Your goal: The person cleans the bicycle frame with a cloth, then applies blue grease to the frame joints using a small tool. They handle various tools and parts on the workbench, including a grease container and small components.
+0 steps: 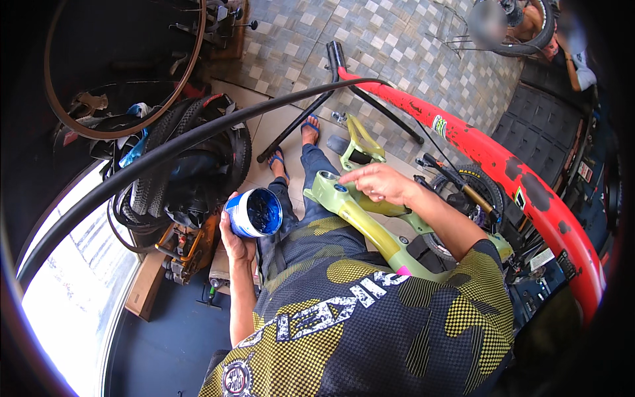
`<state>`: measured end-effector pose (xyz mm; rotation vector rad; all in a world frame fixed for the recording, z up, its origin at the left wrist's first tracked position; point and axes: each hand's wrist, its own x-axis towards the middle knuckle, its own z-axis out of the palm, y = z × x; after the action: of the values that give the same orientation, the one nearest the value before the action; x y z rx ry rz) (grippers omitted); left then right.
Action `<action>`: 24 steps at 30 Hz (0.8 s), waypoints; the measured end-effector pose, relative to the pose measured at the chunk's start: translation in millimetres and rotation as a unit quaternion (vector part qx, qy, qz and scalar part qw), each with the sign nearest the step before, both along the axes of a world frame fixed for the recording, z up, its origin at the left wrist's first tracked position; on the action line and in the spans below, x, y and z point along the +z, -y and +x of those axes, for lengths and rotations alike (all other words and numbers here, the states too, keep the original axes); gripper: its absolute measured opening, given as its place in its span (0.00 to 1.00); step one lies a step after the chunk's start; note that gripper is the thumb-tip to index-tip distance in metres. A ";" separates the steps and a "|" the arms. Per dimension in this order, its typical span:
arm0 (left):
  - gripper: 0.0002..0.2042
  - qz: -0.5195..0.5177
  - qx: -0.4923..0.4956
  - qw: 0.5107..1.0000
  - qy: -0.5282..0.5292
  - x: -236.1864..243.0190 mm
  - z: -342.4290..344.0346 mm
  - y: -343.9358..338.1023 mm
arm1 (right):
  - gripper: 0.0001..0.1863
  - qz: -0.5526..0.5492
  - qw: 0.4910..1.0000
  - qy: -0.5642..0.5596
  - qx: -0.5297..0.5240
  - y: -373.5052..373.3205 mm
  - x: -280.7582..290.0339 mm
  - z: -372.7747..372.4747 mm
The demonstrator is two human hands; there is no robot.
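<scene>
My left hand (pixel 237 239) grips a white-and-blue tub (pixel 254 213) of glossy blue paste, tilted with its open top showing. My right hand (pixel 378 185) has its index finger extended and the other fingers curled, holding nothing visible; the fingertip is at the upper end of a green-yellow bicycle frame (pixel 364 228), beside a round opening; whether it touches, I cannot tell. The frame lies along the right side of my body, with another green-yellow part (pixel 360 135) beyond it.
A red, chipped frame tube (pixel 486 147) and a curved black tube (pixel 165 152) arch across the view. Tires (pixel 175 152), tools (pixel 182 251) and a cardboard box (pixel 142 288) are at left; a wheel (pixel 479 185) is at right. Other people (pixel 570 66) are at upper right.
</scene>
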<state>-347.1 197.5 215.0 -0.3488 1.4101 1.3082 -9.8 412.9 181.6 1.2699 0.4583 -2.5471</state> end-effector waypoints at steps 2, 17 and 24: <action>0.33 -0.001 -0.005 1.000 0.000 0.2 -2.2 -2.7 | 0.25 0.142 0.981 0.003 0.132 10.8 10.6 -9.1; 0.35 0.049 -0.017 0.999 -0.014 8.6 -25.5 19.9 | 0.11 0.642 0.615 -0.093 0.449 -11.9 21.4 -36.0; 0.33 0.111 -0.014 0.993 -0.027 -7.1 -31.5 50.1 | 0.20 0.594 0.642 -0.181 0.449 -63.9 78.6 -113.0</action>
<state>-378.6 147.4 207.9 -0.1445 1.2922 1.4442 -122.9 476.8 260.2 0.3604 2.3670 -1.3785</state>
